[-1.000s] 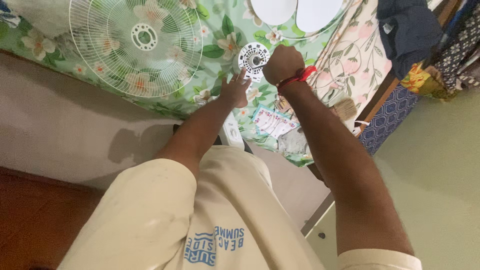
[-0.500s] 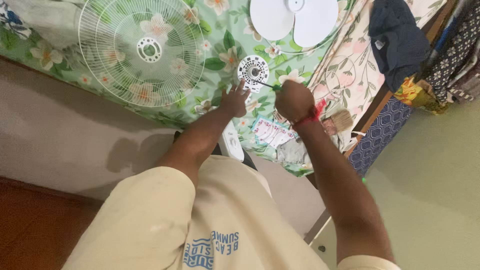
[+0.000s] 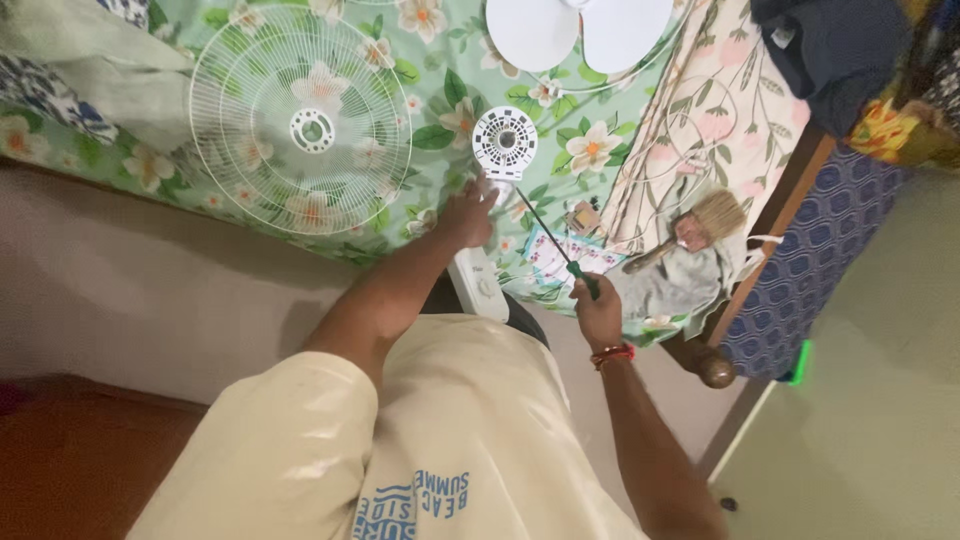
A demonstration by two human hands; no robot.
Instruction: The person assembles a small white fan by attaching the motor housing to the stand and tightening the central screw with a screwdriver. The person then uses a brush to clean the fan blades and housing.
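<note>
My left hand [image 3: 467, 212] rests with spread fingers on the green floral bedsheet, just below a small round white fan motor housing [image 3: 504, 142]. My right hand [image 3: 599, 312] grips a screwdriver [image 3: 560, 248] by its green handle, near the bed's edge; the thin shaft points up toward the housing, its tip short of it. A red band circles my right wrist. A white wire fan guard [image 3: 300, 132] lies flat on the sheet to the left of the housing.
White fan blades [image 3: 575, 30] lie at the top edge. A brush [image 3: 700, 222] and a grey cloth [image 3: 680, 280] sit at the bed's right side, beside a patterned card [image 3: 550, 262]. A white box-like fan part [image 3: 480, 285] stands against the bed. Dark clothes [image 3: 835, 45] lie far right.
My right hand has pulled back from the motor housing toward my body, drawing the screwdriver away with it. My left hand has stayed beside the housing. The view has shifted.
</note>
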